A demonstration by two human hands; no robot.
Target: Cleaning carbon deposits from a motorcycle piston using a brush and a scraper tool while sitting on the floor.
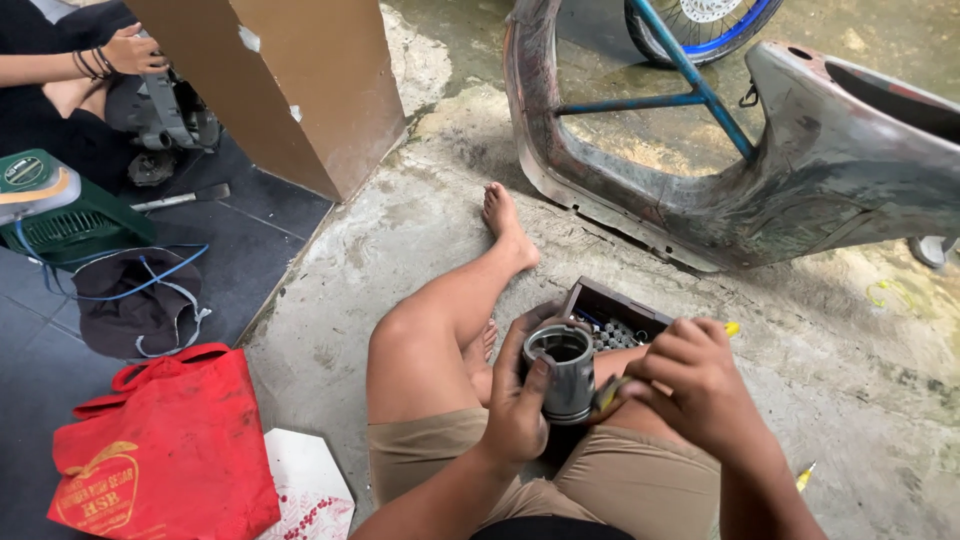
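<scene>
I sit on a concrete floor with my legs bent. My left hand [520, 405] is wrapped around a grey metal piston [565, 375], held upright over my lap with its hollow top showing. My right hand [695, 385] grips a tool with a yellow handle [612, 392], whose tip meets the piston's side. The yellow end of another tool [732, 328] pokes out beyond my fingers. Just past the piston, between my legs, stands a small dark box [600, 303] of sockets and bits.
A stripped scooter frame [800, 190] with a blue stand lies ahead. A brown cabinet corner [300, 90] rises at the left. A red bag [165, 455], a dark cap [135, 300] and a green case [50, 210] lie left. Another person's hand [130, 50] holds an engine part.
</scene>
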